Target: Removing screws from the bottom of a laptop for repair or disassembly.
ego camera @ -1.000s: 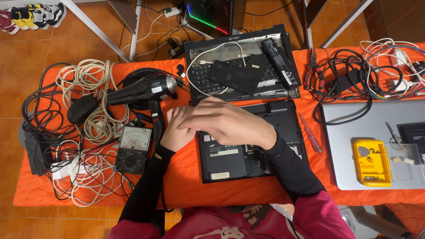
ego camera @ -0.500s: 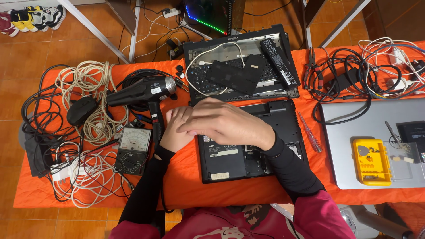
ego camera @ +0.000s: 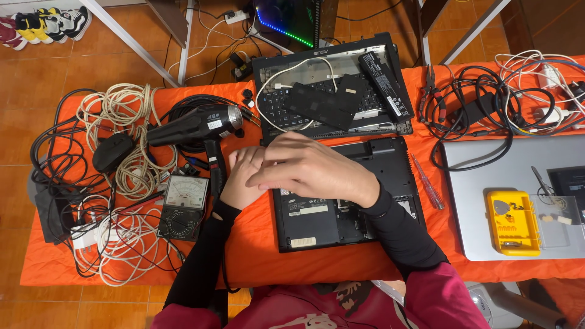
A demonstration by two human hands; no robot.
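Black plastic makes up the upturned laptop base [ego camera: 341,201] that is lying flat on the orange cloth [ego camera: 292,262] at the middle of the table, its underside facing up and its near edge just short of the person's chest. The right hand [ego camera: 314,170] is resting over its upper left corner, fingers laid close together and curved, palm down; the left hand [ego camera: 244,180] is sitting half under it at the base's left edge, and whether either is pinching anything I cannot tell, since the right one is covering the spot. The base is looking stiff and moderately heavy, likely smooth and a little slippery on cloth, with open bays that seem fragile; I would judge the solid side rims the safest place to grip. Room is tight: a black hair dryer [ego camera: 195,125] and an analogue meter [ego camera: 181,207] are crowding the left, a second opened laptop [ego camera: 332,91] is lying just beyond the far edge, and a thin screwdriver [ego camera: 426,183] is lying just right of it, near a silver laptop [ego camera: 487,176] carrying a yellow bit case [ego camera: 512,222]. Bare cloth is showing only along the near edge.
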